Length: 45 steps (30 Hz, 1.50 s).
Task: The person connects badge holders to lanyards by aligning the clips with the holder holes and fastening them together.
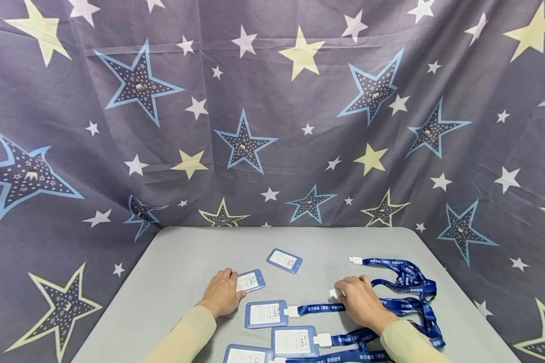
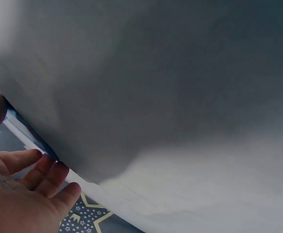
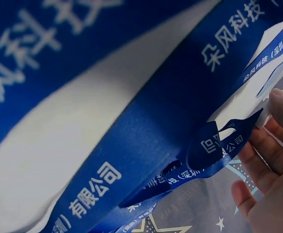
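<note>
With my left hand (image 1: 221, 293) I hold one blue-edged card holder (image 1: 251, 281) near the middle of the grey table (image 1: 172, 282). My thumb is at its near edge and my fingers are at the far edge, so its left end is covered by my hand, while the slotted end points to the right. My right hand (image 1: 362, 302) pinches a white clip (image 1: 335, 293) between thumb and fingers; its tip points left, toward the card holder, and the two are well apart. From this clip a blue lanyard (image 1: 404, 286) with white printed characters goes to the right, into a loose pile of straps.

Beyond my hands, a loose card holder (image 1: 284, 260) lies tilted on the table, and another white clip (image 1: 356, 260) lies at the end of its own strap. Nearer to me there are three more card holders (image 1: 265, 314), each with a white clip at its right end and a blue strap, which runs toward my right arm. The lowest of them is cut by the border of the head view. Behind the table hangs a dark cloth (image 1: 263, 91) with stars.
</note>
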{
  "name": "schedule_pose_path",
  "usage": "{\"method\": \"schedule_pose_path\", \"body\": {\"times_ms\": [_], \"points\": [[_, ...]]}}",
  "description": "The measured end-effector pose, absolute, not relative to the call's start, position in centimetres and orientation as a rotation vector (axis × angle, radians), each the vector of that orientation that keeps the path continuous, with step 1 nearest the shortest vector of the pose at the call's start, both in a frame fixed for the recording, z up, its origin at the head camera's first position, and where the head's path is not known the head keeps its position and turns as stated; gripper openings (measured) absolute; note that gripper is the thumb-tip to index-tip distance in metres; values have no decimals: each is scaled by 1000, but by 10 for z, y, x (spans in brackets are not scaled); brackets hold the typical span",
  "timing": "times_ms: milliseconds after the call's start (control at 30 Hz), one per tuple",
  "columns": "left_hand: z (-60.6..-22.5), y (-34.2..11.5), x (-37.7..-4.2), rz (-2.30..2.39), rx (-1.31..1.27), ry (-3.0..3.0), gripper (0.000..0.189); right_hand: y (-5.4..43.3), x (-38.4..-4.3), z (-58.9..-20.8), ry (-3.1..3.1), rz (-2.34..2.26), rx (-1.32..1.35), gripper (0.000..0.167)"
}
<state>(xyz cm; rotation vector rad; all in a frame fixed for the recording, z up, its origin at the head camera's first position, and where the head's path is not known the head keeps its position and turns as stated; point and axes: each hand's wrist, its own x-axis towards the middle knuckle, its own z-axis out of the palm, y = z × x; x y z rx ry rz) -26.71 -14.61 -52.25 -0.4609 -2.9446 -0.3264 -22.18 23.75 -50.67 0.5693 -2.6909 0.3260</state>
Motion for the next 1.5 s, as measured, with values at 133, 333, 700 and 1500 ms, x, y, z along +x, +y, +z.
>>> {"method": "schedule_pose_path", "body": {"times_ms": [133, 333, 700, 1500], "points": [[-523, -146, -267, -332, -459, -2938, 60, 238, -222, -507, -2686, 326, 574, 23], [-526, -144, -269, -337, -475, -2941, 58, 238, -222, -507, -2690, 319, 569, 22], [-530, -137, -274, -341, -482, -2968, 59, 235, -221, -507, -2718, 320, 545, 20], [-523, -124, -272, -336, -502, -2999, 59, 231, -221, -508, -2715, 339, 554, 19]]}}
